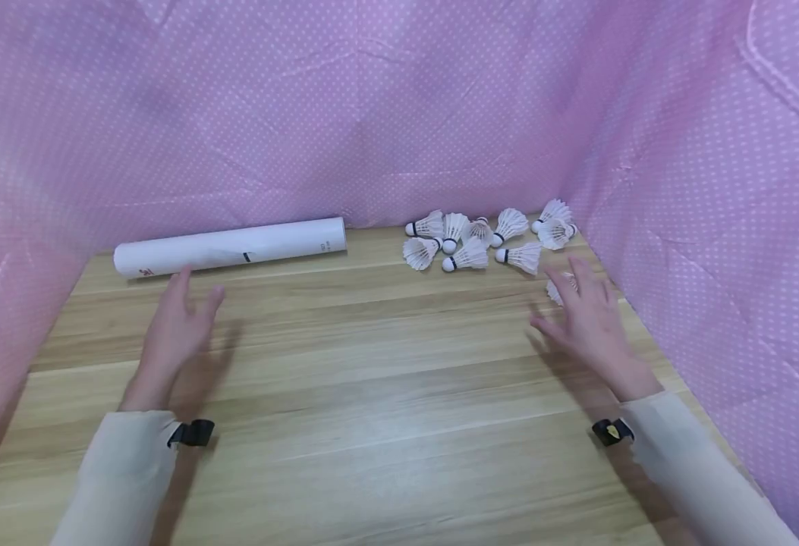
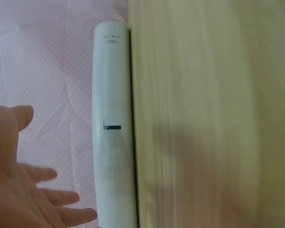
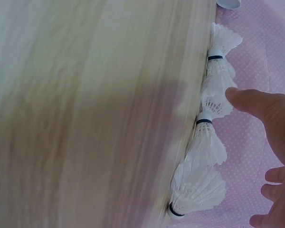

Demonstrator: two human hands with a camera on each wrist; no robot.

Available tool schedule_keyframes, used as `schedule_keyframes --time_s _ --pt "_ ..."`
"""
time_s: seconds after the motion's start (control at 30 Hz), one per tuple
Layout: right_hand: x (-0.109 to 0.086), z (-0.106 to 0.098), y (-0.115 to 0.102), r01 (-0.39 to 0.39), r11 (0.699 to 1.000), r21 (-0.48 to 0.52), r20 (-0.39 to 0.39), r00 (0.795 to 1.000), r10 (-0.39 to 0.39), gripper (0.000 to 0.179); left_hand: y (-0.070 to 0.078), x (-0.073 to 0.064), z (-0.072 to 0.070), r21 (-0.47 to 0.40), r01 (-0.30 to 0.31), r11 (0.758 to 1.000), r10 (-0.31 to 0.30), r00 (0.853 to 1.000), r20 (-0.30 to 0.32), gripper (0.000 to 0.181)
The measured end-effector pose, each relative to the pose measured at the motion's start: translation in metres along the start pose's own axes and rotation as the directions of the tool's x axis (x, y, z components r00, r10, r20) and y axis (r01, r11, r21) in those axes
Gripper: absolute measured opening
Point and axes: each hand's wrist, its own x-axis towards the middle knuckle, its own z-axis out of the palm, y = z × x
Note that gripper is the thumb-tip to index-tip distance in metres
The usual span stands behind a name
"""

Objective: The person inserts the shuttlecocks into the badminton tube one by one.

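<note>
- Sleeves (image 1: 115, 474), 2, pale: covering both forearms.
- Left hand (image 1: 179, 326): hovering, fingers spreading, gripping nothing.
- Right hand (image 1: 592, 326): opening similarly wide, holding nothing.
- Single shuttlecock (image 1: 555, 293): lying just beyond the right hand's fingers, partly hidden; contact cannot be told.
- White tube (image 1: 228, 249): lying on its side just past the left hand's fingertips; contents not showing.
- Loose shuttlecocks (image 1: 466, 256), 9 visible: clustering beyond and leftward of the right hand.
- Progress, judged: 0 items being lifted; all handling seemingly pending.
- Worktop (image 1: 372, 394), wood-grained: extending beneath and between both hands.
- Dotted pink cloth (image 1: 358, 114): walling the far side and both flanks.
</note>
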Motion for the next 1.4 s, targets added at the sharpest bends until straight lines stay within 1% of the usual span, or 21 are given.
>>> schedule_keyframes --time_s 0.07,0.1,0.17,0.23,0.3,0.33,0.37,0.47,0.53,0.6,0.67,0.73,0.83,0.93,1.1,1.2,1.27,1.4 --pt "-0.001 -0.001 0.004 0.028 1.000 -0.008 -0.006 1.000 -0.028 0.093 0.004 0.006 0.000 -0.078 0.043 0.996 -0.044 0.999 -0.001 0.088" --pt "-0.001 -0.001 0.006 0.041 0.999 -0.012 -0.011 0.999 -0.041 0.093 0.008 0.008 0.000 -0.124 0.068 0.990 -0.069 0.998 -0.001 0.089" --pt "-0.002 -0.002 0.009 0.067 0.997 -0.026 -0.022 0.997 -0.068 0.093 0.013 0.012 0.001 -0.213 0.121 0.969 -0.123 0.992 0.004 0.091" --pt "-0.002 -0.002 0.011 0.094 0.995 -0.042 -0.032 0.995 -0.095 0.091 0.018 0.015 0.002 -0.288 0.172 0.942 -0.176 0.984 0.011 0.094" --pt "-0.002 -0.003 0.013 0.112 0.992 -0.064 -0.033 0.993 -0.114 0.089 0.021 0.019 0.004 -0.336 0.210 0.918 -0.218 0.976 0.012 0.097" --pt "-0.002 -0.003 0.013 0.119 0.990 -0.075 -0.028 0.992 -0.121 0.088 0.022 0.021 0.005 -0.340 0.220 0.914 -0.230 0.973 0.010 0.098" --pt "-0.002 -0.004 0.014 0.125 0.988 -0.087 -0.019 0.992 -0.127 0.088 0.023 0.022 0.006 -0.335 0.223 0.915 -0.235 0.972 0.004 0.099" --pt "-0.001 -0.007 0.017 0.141 0.983 -0.119 0.024 0.990 -0.139 0.087 0.024 0.029 0.007 -0.286 0.207 0.935 -0.224 0.974 -0.027 0.102" --pt "0.000 -0.009 0.018 0.148 0.980 -0.133 0.069 0.988 -0.140 0.088 0.023 0.033 0.007 -0.221 0.176 0.959 -0.193 0.979 -0.058 0.103" --pt "0.001 -0.010 0.020 0.158 0.976 -0.149 0.119 0.983 -0.141 0.089 0.022 0.036 0.006 -0.151 0.156 0.976 -0.170 0.982 -0.085 0.104" --pt "0.001 -0.011 0.023 0.176 0.970 -0.165 0.156 0.976 -0.150 0.088 0.020 0.040 0.005 -0.070 0.152 0.986 -0.159 0.982 -0.104 0.105" --pt "0.001 -0.011 0.025 0.206 0.960 -0.189 0.173 0.969 -0.174 0.085 0.018 0.043 0.005 0.011 0.155 0.988 -0.153 0.982 -0.113 0.107" --pt "0.000 -0.009 0.028 0.248 0.944 -0.218 0.167 0.962 -0.215 0.073 0.015 0.047 0.004 0.132 0.152 0.979 -0.136 0.983 -0.122 0.108" --pt "-0.001 -0.007 0.031 0.272 0.933 -0.234 0.170 0.957 -0.236 0.065 0.012 0.051 0.005 0.214 0.127 0.968 -0.102 0.987 -0.126 0.107" --pt "-0.002 -0.005 0.034 0.302 0.918 -0.257 0.195 0.947 -0.257 0.069 0.009 0.056 0.007 0.288 0.072 0.955 -0.038 0.992 -0.122 0.104" --pt "-0.001 -0.004 0.034 0.326 0.903 -0.281 0.213 0.938 -0.272 0.070 0.007 0.060 0.007 0.340 0.040 0.940 -0.004 0.994 -0.105 0.102" --pt "0.000 -0.004 0.034 0.343 0.892 -0.296 0.223 0.932 -0.284 0.066 0.007 0.063 0.006 0.365 0.022 0.931 0.012 0.996 -0.089 0.101" --pt "0.003 -0.004 0.035 0.374 0.877 -0.301 0.217 0.922 -0.319 0.058 0.007 0.068 0.004 0.415 -0.015 0.910 0.047 0.996 -0.069 0.097"
